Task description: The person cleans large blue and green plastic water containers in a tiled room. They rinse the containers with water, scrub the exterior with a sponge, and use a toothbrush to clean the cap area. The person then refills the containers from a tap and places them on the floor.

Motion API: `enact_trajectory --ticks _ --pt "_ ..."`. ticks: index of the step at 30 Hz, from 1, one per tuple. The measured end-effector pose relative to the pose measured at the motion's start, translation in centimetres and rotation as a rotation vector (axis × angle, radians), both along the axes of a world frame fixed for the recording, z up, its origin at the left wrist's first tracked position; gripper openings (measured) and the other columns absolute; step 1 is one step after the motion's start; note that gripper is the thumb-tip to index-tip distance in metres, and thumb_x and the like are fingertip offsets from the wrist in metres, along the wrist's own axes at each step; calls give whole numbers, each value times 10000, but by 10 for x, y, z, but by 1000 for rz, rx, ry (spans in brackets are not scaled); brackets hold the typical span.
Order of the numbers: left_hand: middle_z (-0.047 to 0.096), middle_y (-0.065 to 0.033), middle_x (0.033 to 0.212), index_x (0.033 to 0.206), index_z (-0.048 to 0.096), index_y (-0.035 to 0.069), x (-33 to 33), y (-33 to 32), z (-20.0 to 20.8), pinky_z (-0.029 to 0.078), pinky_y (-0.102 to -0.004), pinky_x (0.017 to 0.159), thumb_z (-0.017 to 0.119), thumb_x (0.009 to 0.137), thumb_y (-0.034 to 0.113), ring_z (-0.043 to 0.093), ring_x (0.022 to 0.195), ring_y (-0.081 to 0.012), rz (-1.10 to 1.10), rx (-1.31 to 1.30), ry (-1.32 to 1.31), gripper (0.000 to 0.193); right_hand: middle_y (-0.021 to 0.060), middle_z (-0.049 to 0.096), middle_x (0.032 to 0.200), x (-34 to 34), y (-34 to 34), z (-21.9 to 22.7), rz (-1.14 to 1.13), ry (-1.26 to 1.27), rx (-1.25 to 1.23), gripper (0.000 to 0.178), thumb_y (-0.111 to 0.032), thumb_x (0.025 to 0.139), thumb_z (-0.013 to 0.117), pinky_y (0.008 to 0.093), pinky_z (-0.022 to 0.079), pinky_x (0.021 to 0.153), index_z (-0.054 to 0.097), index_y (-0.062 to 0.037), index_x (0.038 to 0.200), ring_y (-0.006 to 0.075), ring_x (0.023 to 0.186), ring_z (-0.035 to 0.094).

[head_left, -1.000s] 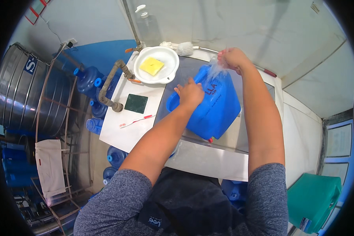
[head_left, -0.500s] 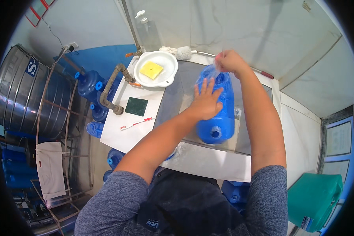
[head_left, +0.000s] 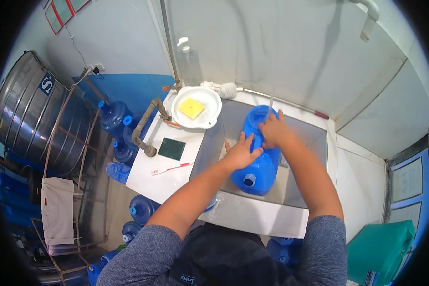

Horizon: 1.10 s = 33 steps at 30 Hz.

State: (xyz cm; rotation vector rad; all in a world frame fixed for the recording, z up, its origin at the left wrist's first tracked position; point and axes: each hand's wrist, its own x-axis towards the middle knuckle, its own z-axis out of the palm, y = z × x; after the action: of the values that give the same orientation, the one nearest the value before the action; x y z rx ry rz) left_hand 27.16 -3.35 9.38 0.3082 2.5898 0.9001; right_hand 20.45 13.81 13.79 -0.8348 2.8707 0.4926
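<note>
A blue plastic jug (head_left: pixel 257 174) stands tilted in the grey sink (head_left: pixel 306 180), its wide round mouth at the far end and a small spout toward me. A thin stream of water (head_left: pixel 271 101) falls at the wide mouth. My left hand (head_left: pixel 241 154) rests on the jug's left side with fingers spread. At the mouth's right edge, my right hand (head_left: pixel 274 131) touches the jug, fingers apart and slightly bent. I see nothing held in either hand.
Left of the sink lie a white basin (head_left: pixel 213 107) with a yellow sponge (head_left: pixel 191 108), a green scouring pad (head_left: pixel 171 148) and a toothbrush (head_left: pixel 171 168). A pipe (head_left: pixel 139 132) rises beside them. A long-handled brush (head_left: pixel 281 99) lies behind. A green container (head_left: pixel 379 252) stands at right.
My right hand has let go of something pink and come down to the jug's mouth. The splashing there has eased into a thin stream. My left hand stays on the jug.
</note>
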Motion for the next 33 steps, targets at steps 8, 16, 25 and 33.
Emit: enact_trajectory --ticks 8,16,25,33 --pt "243 -168 1642 1602 158 61 -6 -26 -23 255 -436 1202 410 979 698 269 1505 -311 292 747 -347 926 124 729 885 -11 20 22 17 -88 -52 484 -388 625 855 628 293 1147 683 -130 998 348 923 706" --pt "368 -157 1587 1567 293 79 16 -83 -11 320 -487 1178 318 1007 691 388 1437 -309 359 1157 -638 830 176 686 921 -66 -18 311 368 416 -641 438 -356 756 781 474 525 670 655 -52 1045 370 740 657" --pt "372 -214 1563 1577 274 71 7 -276 117 368 -564 1119 254 835 916 423 1384 -378 315 1226 -358 1125 182 691 962 -54 132 158 -348 230 -1741 477 -402 786 748 476 502 752 652 -49 1092 374 812 657" --pt "523 -149 1387 1555 341 91 -8 -197 93 484 -425 946 352 973 738 564 1165 -274 295 447 -290 870 187 695 998 88 74 -129 -1207 -669 -2572 515 -442 813 720 477 482 826 649 -46 1134 378 875 656"
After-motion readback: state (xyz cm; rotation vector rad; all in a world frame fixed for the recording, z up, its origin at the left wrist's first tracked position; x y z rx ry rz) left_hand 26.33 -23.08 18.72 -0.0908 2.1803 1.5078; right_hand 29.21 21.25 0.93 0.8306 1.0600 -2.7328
